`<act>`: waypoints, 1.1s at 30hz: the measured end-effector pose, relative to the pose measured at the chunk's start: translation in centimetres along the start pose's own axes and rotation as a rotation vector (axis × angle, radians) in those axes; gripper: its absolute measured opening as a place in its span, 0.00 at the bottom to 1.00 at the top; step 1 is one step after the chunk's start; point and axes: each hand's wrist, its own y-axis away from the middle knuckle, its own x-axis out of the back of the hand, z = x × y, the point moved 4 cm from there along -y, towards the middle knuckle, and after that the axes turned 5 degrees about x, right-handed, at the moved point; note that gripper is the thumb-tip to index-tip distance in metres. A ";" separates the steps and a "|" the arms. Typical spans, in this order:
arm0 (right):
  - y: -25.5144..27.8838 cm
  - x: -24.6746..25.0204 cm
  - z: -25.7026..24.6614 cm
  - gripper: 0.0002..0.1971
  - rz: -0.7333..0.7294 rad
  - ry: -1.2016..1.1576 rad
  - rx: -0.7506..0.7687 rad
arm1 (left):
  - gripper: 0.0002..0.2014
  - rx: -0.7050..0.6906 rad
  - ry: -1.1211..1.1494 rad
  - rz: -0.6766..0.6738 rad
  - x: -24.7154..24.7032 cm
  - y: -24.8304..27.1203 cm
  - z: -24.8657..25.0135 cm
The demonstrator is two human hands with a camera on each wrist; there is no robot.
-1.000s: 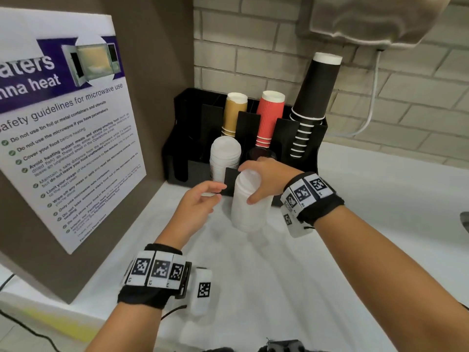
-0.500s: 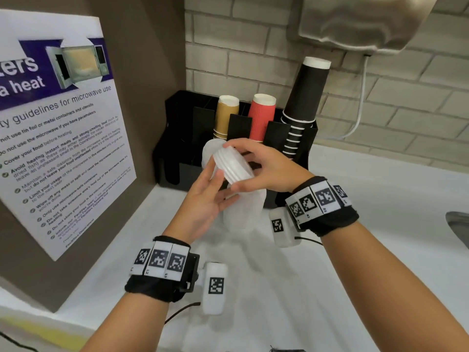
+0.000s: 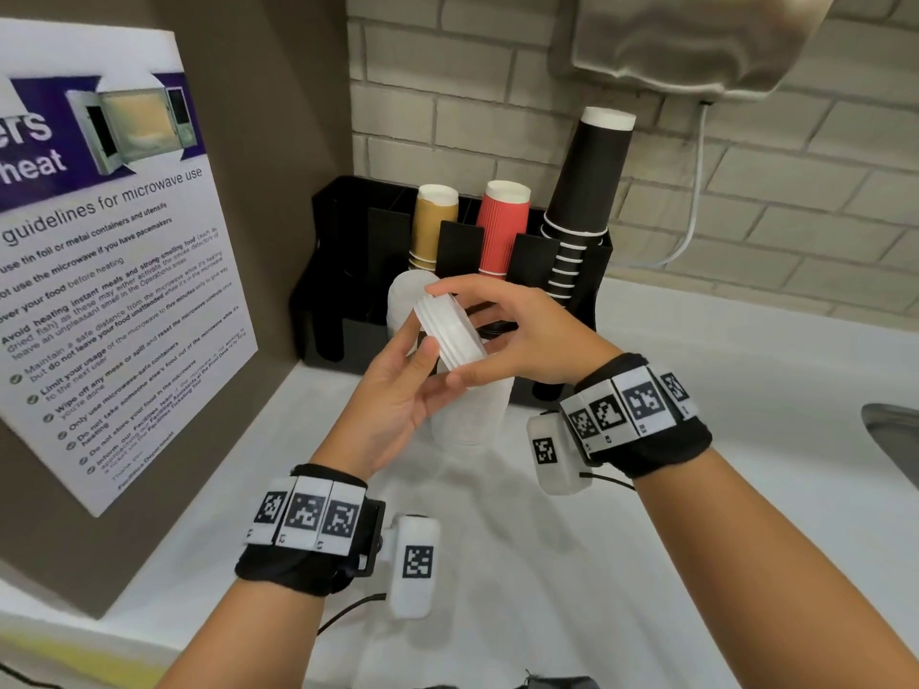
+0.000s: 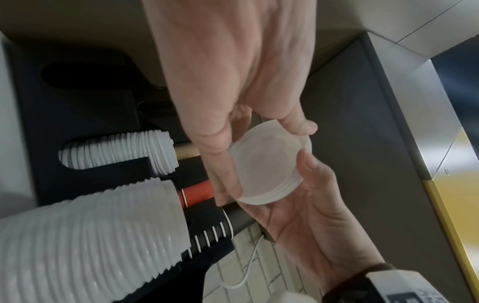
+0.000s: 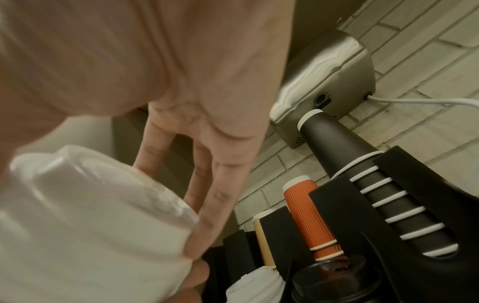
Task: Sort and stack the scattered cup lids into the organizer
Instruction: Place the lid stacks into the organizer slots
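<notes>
A small stack of white lids (image 3: 450, 335) is held tilted in the air in front of the black organizer (image 3: 343, 271). My right hand (image 3: 445, 335) pinches its rim between index finger and thumb. From the left, my left hand (image 3: 421, 335) holds it too, thumb on the face and fingers behind. In the left wrist view the same small stack (image 4: 267, 166) sits between my left hand (image 4: 264, 162) and the right thumb (image 4: 311, 170). Just below, a tall stack of white lids (image 3: 470, 415) stands on the counter. Another lid stack (image 3: 405, 295) fills an organizer slot.
Tan cups (image 3: 435, 226), red cups (image 3: 502, 226) and black cups (image 3: 587, 191) stand upside down in the organizer's back slots. A microwave poster (image 3: 99, 271) leans on the left wall. A sink edge (image 3: 890, 435) lies far right on the white counter (image 3: 696, 390).
My right hand lifted a small stack of lids off the tall stack on the counter and tilted it. My left hand came in and took hold of it too.
</notes>
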 end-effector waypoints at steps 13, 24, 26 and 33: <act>1.3 7.2 7.0 0.39 0.644 0.425 -0.245 | 0.09 -0.053 -0.021 0.329 4.6 0.5 0.5; -0.3 4.4 14.2 0.39 -0.031 1.119 -0.646 | 0.09 -0.024 -0.137 0.388 5.6 1.6 0.4; -0.5 3.8 14.8 0.37 -0.124 1.179 -0.657 | 0.09 -0.019 -0.149 0.398 5.9 1.7 0.3; -1.1 2.3 16.5 0.39 -0.284 1.266 -0.674 | 0.09 -0.018 -0.156 0.436 6.9 2.0 0.2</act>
